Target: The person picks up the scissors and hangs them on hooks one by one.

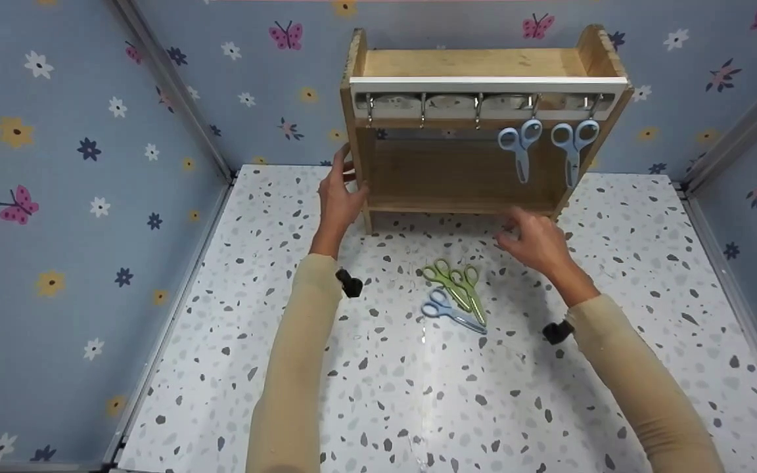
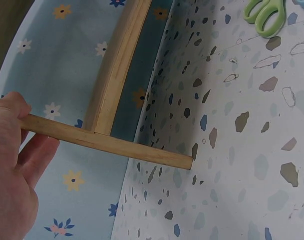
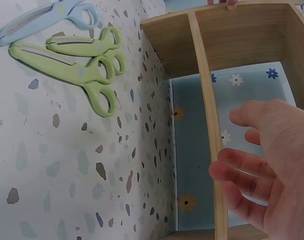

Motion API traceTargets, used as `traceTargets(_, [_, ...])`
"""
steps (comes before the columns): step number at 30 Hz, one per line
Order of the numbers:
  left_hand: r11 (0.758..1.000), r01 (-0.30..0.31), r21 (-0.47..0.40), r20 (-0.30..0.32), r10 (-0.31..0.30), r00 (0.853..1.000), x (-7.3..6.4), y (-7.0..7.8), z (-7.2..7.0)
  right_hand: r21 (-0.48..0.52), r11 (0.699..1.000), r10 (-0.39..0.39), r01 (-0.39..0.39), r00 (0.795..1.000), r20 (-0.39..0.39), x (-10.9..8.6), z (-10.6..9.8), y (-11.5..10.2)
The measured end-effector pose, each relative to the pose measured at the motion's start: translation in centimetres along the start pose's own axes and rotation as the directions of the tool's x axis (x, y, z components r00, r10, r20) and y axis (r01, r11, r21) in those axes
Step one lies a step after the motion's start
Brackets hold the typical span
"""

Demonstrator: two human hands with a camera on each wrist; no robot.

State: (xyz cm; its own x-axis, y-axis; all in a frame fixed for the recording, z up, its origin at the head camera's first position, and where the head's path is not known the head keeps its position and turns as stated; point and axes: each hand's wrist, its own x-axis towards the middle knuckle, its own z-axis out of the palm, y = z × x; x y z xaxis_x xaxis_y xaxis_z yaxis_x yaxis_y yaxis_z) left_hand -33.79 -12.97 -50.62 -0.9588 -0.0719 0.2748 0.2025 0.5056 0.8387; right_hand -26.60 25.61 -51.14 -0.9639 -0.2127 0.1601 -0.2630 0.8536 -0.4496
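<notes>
A wooden shelf rack (image 1: 470,64) with a white hook rail stands at the back of the table. My left hand (image 1: 341,200) grips its left side panel (image 2: 137,151), thumb on one face and fingers on the other. My right hand (image 1: 536,242), fingers loosely bent and holding nothing, is in front of the rack's lower board (image 3: 207,85). Two pairs of light blue scissors, one (image 1: 521,150) beside the other (image 1: 573,150), hang from the right hooks. On the table lie two overlapping green scissors (image 3: 92,70) and blue scissors (image 1: 452,313), below and left of the right hand.
Several metal hooks (image 1: 423,110) line the rail; those on its left side carry nothing. Patterned blue walls (image 1: 63,230) enclose the speckled white table (image 1: 273,394) at the back and both sides. A small black wrist camera (image 1: 350,284) sits at the left sleeve, another (image 1: 556,332) at the right.
</notes>
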Motion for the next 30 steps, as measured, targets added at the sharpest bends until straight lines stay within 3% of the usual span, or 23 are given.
traceTargets(9, [1.0, -0.019, -0.007, -0.008, 0.019, 1.0, -0.1, 0.1, 0.0, -0.016, 0.999, -0.029, 0.03, 0.999, 0.02, -0.2, 0.5, -0.3])
traceTargets(23, [1.0, 0.018, 0.002, -0.005, -0.018, 1.0, 0.1, 0.0, 0.1, -0.051, 0.996, -0.071, 0.075, 0.995, 0.068, -0.6, 1.3, -0.8])
traceTargets(30, [1.0, -0.019, -0.013, -0.017, 0.019, 1.0, 0.0, -0.1, 0.1, -0.084, 0.989, -0.111, 0.12, 0.989, 0.102, -1.0, 2.0, -0.6])
